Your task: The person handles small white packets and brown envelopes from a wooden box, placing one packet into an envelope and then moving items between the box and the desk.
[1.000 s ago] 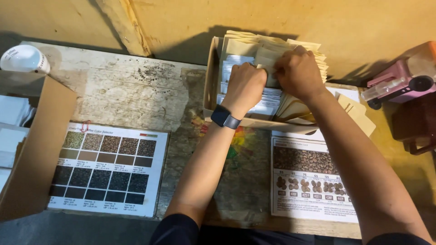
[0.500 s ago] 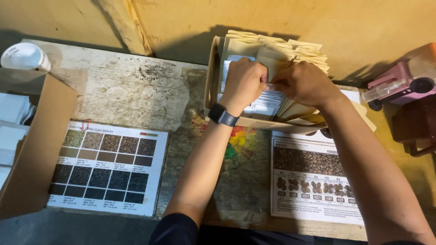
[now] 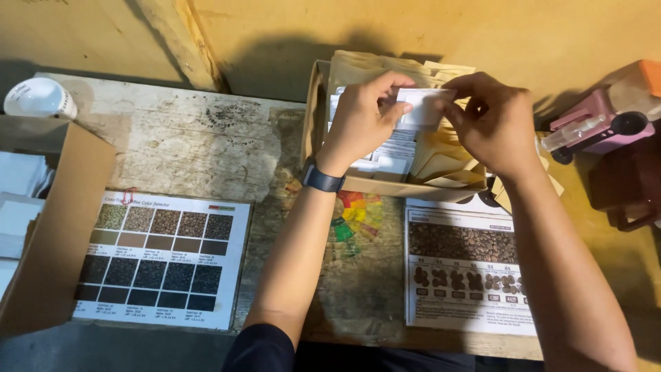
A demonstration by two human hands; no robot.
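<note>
Cardboard box: upper middle of the frame, on the worn wooden table; packed with tan paper envelopes standing on edge toward the right and back, and white-labelled packets in its left part
White slip: held above the box, upper middle of the frame, between the two hands; a small rectangle, its long axis running left to right across the frame, flat face toward the camera
Left hand: fingers pressed together on the slip's left end, thumb below, fingertips on top; a dark watch on the wrist
Right hand: thumb and forefinger pinching the slip's right end, other fingers curled
Open carton: left edge of the frame, brown flap raised; white sheets lie inside
Colour chart: lower left, flat on the table, rows of brown to black swatches
Bean sheet: lower right, flat below the box, photo of roasted beans with small samples beneath
White round lid: upper left corner of the table
Pink device: right edge of the frame, well apart from the box
</note>
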